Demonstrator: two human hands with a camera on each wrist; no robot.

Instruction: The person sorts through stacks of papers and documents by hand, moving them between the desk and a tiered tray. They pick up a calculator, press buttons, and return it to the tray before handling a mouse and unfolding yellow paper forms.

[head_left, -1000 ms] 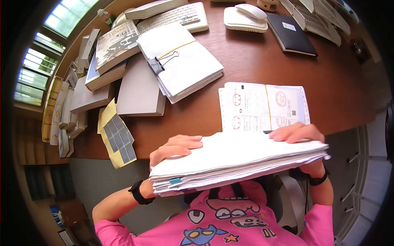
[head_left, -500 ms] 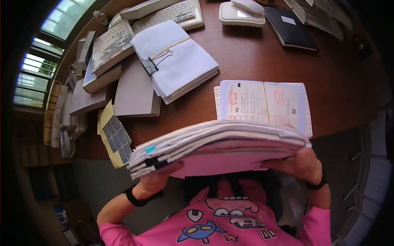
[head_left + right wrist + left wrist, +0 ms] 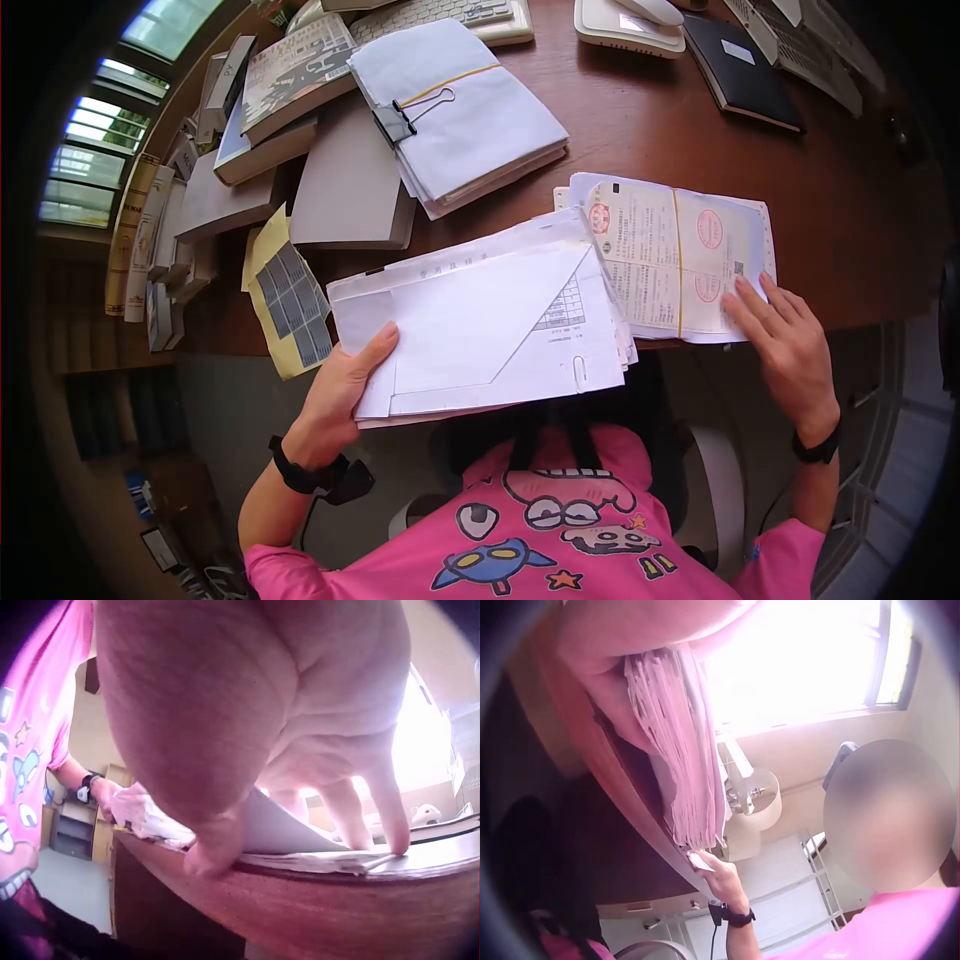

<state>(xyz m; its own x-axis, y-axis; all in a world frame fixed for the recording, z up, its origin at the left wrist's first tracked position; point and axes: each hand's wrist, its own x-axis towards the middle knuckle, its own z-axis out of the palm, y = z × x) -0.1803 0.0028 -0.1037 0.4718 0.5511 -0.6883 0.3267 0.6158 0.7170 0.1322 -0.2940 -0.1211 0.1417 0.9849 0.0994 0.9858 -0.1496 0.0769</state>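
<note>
A thick stack of white papers [image 3: 480, 320] is held by my left hand [image 3: 345, 385] at its left end, thumb on top and fingers underneath. The stack tilts over the desk's front edge and overlaps the forms beside it. A folded sheet and a paper clip [image 3: 579, 374] show on its top. In the left wrist view, the layered paper edges [image 3: 679, 750] come out from my left hand. My right hand [image 3: 795, 355] touches the lower right corner of a bundle of red-stamped forms [image 3: 650, 240] with straight fingers. The bundle lies on the desk with a yellow band round it.
Behind the stack lies a banded paper bundle [image 3: 480, 130] with a binder clip [image 3: 398, 120]. Books [image 3: 300, 80] pile up at the left, beside a yellow sheet with grey labels [image 3: 290, 300]. A black notebook [image 3: 745, 75] and a white box [image 3: 625, 28] lie farther back.
Both hands held the thick stack and tipped it up. It now lies flatter, a different side up, in my left hand alone. My right hand has moved right, onto the forms.
</note>
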